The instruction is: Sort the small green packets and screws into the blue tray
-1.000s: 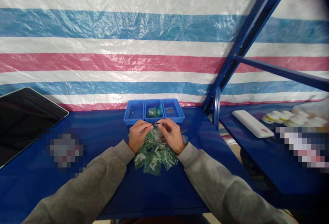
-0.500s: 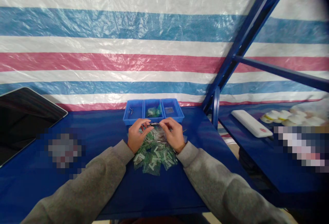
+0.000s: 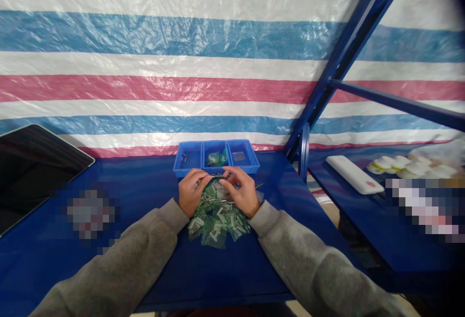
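Observation:
My left hand (image 3: 192, 192) has its thumb and forefinger pinched on the left end of a thin metal rod (image 3: 217, 176). The rod points right, toward my right hand (image 3: 242, 192), whose thumb and forefinger are apart around its far end. Whether my right fingers touch it I cannot tell. Below both hands lies a pile of small clear-and-green plastic bags (image 3: 214, 232) with white and metal pieces inside. Loose thin metal pieces lie on top of the pile, partly hidden by my hands.
A blue three-part bin (image 3: 250, 168) stands just behind my hands, with small metal parts, green bags and a flat clear packet inside. A dark screen (image 3: 36, 171) is at left. On the right are a blue metal frame (image 3: 304, 152), a white case (image 3: 354, 175) and white rolls (image 3: 394, 164).
My right thumb and forefinger have moved apart from their pinch on the rod's right end. My left hand keeps its pinch and has barely moved.

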Tool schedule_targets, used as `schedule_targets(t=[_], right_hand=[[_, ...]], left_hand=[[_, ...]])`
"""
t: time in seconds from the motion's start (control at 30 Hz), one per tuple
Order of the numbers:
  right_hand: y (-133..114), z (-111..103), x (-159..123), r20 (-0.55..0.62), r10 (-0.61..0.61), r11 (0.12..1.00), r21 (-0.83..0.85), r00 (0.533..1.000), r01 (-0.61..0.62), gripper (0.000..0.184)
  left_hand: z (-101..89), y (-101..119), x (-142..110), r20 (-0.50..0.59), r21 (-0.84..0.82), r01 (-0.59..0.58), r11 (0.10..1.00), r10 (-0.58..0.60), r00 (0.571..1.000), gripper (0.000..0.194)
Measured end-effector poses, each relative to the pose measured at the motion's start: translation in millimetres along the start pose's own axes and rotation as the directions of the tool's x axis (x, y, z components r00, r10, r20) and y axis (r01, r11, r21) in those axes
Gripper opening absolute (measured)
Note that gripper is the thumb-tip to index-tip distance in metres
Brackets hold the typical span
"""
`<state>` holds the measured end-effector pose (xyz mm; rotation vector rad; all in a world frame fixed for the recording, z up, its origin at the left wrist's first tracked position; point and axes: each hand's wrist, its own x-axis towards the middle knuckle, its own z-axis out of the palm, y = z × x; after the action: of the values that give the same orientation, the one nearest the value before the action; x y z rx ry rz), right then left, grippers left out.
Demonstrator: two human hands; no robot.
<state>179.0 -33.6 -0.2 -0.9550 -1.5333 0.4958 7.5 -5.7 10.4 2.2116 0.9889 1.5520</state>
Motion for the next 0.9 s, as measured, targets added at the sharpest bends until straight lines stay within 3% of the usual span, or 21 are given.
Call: schedule_targets(t=[0.1,0.2,0.33,0.43,0.7,0.9], right_hand=[[-2.8,-1.3,0.8,0.001,-0.053,0.997,-0.054,0.999,0.053,0.014],[-3.5,-2.2,1.2,-0.002,-0.061,0.995,-0.083,0.998,0.061,0.017],[-0.7,-2.2,1.1,-0.021,-0.024,0.994,-0.106,0.999,0.022,0.018],[0.2,-2.2,1.3,-0.012,-0.023,0.993,-0.117,1.0,0.022,0.017],[-1.5,-1.0,0.3,0.034,-0.07,0.993,-0.088,0.997,0.072,0.016],[-2.2,0.8,-0.9,0.04,-0.102,0.991,-0.085,0.994,0.106,0.015]], left_hand=[[-0.2,-0.9,-0.5,0.025,-0.014,0.016,1.0,-0.016,1.0,0.013],[-0.2,-2.6,-0.9,0.069,-0.06,0.034,0.998,-0.03,0.997,0.012],[0.6,-4.4,-1.6,0.052,-0.116,0.031,0.993,-0.025,0.998,0.028],[1.0,-3.8,-2.5,0.073,-0.044,0.012,0.999,-0.008,0.997,0.012],[0.3,-0.2,-2.3,0.006,0.038,0.098,0.994,-0.098,0.995,0.015],[-0.5,0.0,-2.9,0.029,0.029,0.122,0.992,-0.123,0.992,0.018]])
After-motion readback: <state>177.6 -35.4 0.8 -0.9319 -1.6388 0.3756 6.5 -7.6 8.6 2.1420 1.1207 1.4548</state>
